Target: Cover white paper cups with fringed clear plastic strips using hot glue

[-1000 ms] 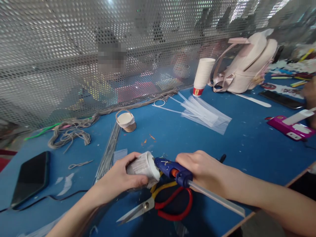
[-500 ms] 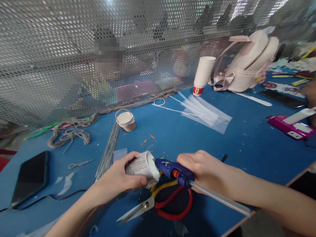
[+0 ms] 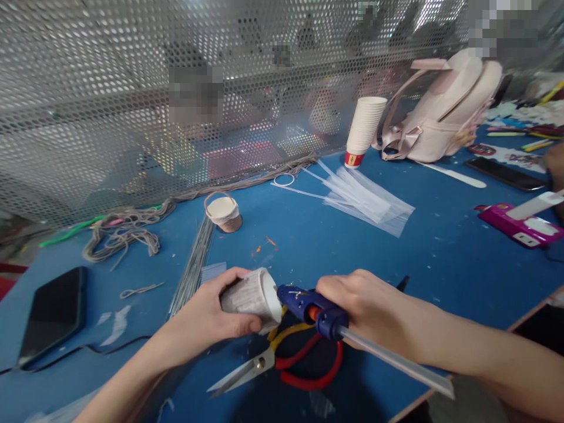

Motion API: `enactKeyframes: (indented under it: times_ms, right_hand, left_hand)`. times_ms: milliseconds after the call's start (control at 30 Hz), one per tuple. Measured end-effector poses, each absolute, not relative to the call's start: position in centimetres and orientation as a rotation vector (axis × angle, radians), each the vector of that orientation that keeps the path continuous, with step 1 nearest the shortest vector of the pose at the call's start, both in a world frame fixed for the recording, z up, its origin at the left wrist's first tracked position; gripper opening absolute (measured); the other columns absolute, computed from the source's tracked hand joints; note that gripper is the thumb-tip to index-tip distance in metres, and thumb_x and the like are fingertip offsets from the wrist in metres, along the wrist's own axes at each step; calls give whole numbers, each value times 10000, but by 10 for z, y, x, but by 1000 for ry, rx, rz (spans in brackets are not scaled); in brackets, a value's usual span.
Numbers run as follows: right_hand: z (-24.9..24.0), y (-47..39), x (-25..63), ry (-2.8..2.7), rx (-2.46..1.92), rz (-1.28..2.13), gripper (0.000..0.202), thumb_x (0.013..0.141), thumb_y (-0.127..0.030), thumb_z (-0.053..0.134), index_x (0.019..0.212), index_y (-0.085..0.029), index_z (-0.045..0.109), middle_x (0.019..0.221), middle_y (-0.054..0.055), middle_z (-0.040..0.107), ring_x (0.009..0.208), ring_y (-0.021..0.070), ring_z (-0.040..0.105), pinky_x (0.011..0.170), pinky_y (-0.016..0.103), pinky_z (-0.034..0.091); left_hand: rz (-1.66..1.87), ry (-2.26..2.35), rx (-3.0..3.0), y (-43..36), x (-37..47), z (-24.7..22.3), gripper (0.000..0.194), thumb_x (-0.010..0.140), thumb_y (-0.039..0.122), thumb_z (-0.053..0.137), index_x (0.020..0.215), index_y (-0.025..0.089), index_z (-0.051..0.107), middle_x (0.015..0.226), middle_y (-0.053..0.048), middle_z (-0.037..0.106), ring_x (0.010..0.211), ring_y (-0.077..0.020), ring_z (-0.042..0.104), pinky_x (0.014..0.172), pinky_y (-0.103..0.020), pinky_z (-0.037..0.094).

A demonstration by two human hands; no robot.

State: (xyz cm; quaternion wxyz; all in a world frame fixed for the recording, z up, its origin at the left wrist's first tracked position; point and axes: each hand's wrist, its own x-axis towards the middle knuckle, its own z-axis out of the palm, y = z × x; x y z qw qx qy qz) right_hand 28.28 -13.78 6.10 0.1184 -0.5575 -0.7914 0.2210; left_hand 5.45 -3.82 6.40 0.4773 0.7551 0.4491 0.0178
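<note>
My left hand (image 3: 220,314) is closed around a paper cup (image 3: 249,301) wrapped in greyish cord, tipped so its mouth faces right. In my right hand (image 3: 348,299) is a blue glue gun (image 3: 308,305), a long clear glue stick poking out of its back. The gun's nozzle points at the cup's rim; whether it touches I cannot tell. Beneath both lies a pair of scissors (image 3: 258,362) with red and yellow handles, blades toward the lower left. A small finished-looking basket (image 3: 230,221) with a thin arched handle stands farther back.
Grey cord (image 3: 118,235) and thin wires (image 3: 194,264) lie on the left, near a phone (image 3: 55,314). Translucent strips (image 3: 365,200), stacked paper cups (image 3: 366,129) and a pink backpack (image 3: 440,111) sit at the back. A magenta power strip (image 3: 520,223) is on the right. Perforated metal panel (image 3: 110,117) stands behind.
The wrapped cup has turned slightly and shifted a little left in my left hand. The glue gun stays at its rim, nearly still.
</note>
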Motion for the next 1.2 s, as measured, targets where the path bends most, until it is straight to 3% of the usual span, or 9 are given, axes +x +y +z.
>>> enactKeyframes:
  times_ms: [500,733,933,1100,1200]
  right_hand:
    - [57,-140,286,-2340,-1599,607,111,763,-102,477,701,-180,429,620,8,569,477,102,457,454,259,194]
    - [82,-138,281,-2310,-1682,892,193,776,-98,514,659,-186,388,596,-13,565,484,87,444,446,252,178]
    - [86,-139,281,-2262,-1687,908,217,753,-53,509,656,-192,373,587,-18,559,489,94,460,436,246,186]
    - [91,-140,282,-2256,-1656,994,217,809,-96,513,653,-188,393,643,8,593,568,113,511,488,238,272]
    - [92,-139,282,-2258,-1659,1009,225,815,-119,523,656,-189,380,637,-2,574,552,102,484,482,236,261]
  left_hand:
    - [28,1159,1903,-41,60,70,438,567,353,687,969,221,576,811,16,600,730,-185,542,628,-255,429]
    - [14,1154,1918,-39,59,73,455,551,355,718,962,223,573,852,9,609,749,-195,557,627,-256,439]
    - [15,1158,1913,-40,58,74,471,549,346,734,972,227,564,892,-8,611,780,-215,569,631,-272,457]
    - [28,1152,1957,-39,58,73,443,552,326,734,953,227,571,865,0,618,774,-206,561,644,-272,463]
    - [42,1146,1982,-38,57,72,458,540,337,739,955,228,579,882,0,629,793,-215,567,657,-278,465]
